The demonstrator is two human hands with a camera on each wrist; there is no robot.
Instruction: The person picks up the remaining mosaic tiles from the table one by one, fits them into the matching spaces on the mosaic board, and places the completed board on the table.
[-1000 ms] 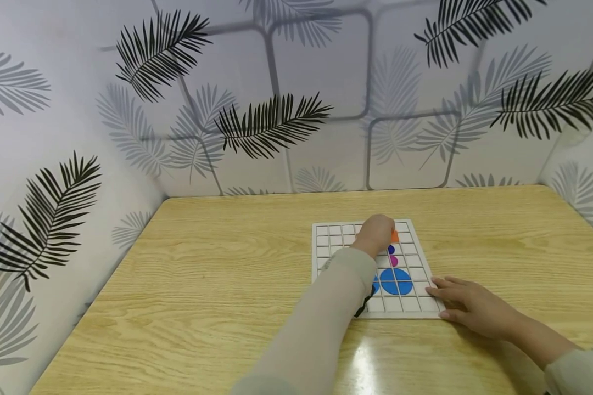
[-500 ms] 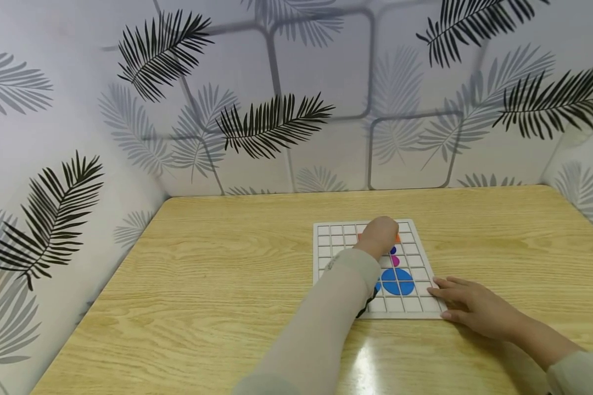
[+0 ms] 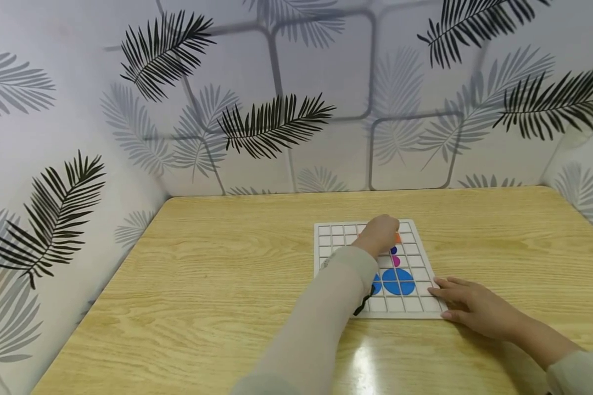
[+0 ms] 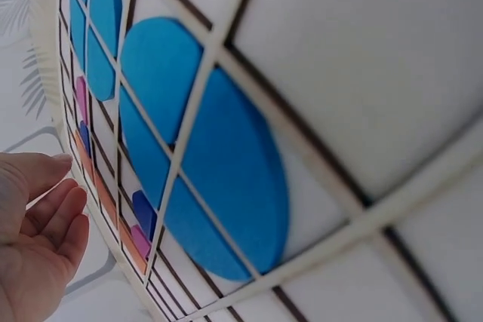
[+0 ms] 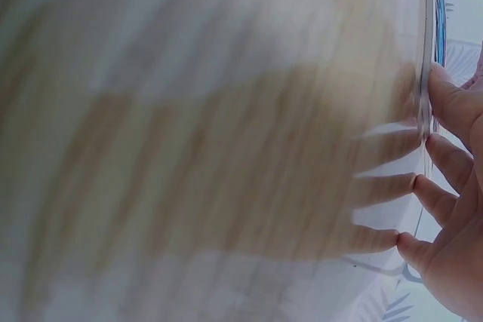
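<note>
A white grid board (image 3: 324, 241) lies on the table. My left hand (image 3: 378, 233) is over its far end, at an orange piece (image 3: 398, 238). In the left wrist view, the left hand (image 4: 41, 235) has bent fingers beside the orange strip (image 4: 104, 190); whether anything sits between thumb and index finger is hidden. Nearer on the board are a dark blue piece (image 3: 393, 250), a magenta piece (image 3: 396, 261) and a large blue disc (image 3: 390, 275); a second blue disc is partly behind my sleeve. The fingertips of my right hand (image 3: 479, 310) touch the board's right edge.
The wooden table (image 3: 202, 285) extends on both sides of the board. A leaf-patterned wall (image 3: 316, 148) stands along its far edge. My left forearm (image 3: 316, 318) crosses the board's near left part and covers several cells.
The left hand shifts slightly right, then slightly back left, over the orange pieces at the far end. My right hand keeps its place at the board's edge.
</note>
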